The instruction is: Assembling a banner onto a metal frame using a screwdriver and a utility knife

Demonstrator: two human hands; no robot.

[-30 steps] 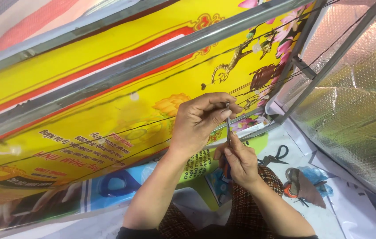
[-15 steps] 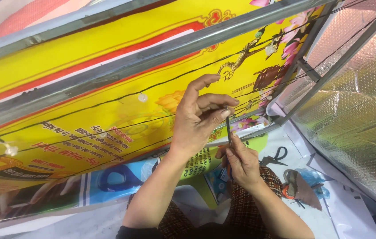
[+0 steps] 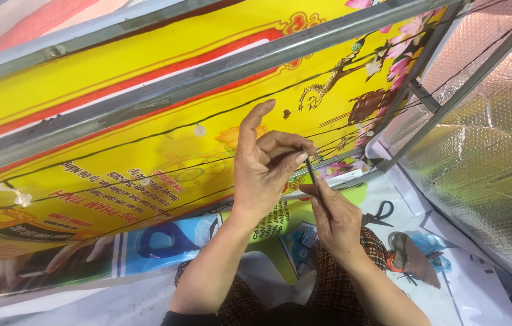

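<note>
My left hand point(image 3: 266, 166) is raised in front of a big yellow printed banner point(image 3: 147, 151), its thumb and fingertips pinching the top of a thin dark cord point(image 3: 311, 172). My right hand point(image 3: 335, 218) sits just below and grips the same cord lower down, between thumb and forefinger. The cord runs nearly upright between the two hands. Thin black wires point(image 3: 147, 136) cross the banner behind them. My index finger on the left hand points up.
Grey metal frame bars point(image 3: 207, 72) run diagonally across the banner. A silver bubble-foil sheet point(image 3: 485, 157) hangs at the right. Black-handled scissors point(image 3: 378, 214) and orange-handled scissors point(image 3: 396, 259) lie on the white sheet below, beside my checked trouser legs point(image 3: 328, 290).
My left hand has opened its fingers and raised the index finger while still pinching the cord. Both hands stayed in about the same spot; the view shifted slightly.
</note>
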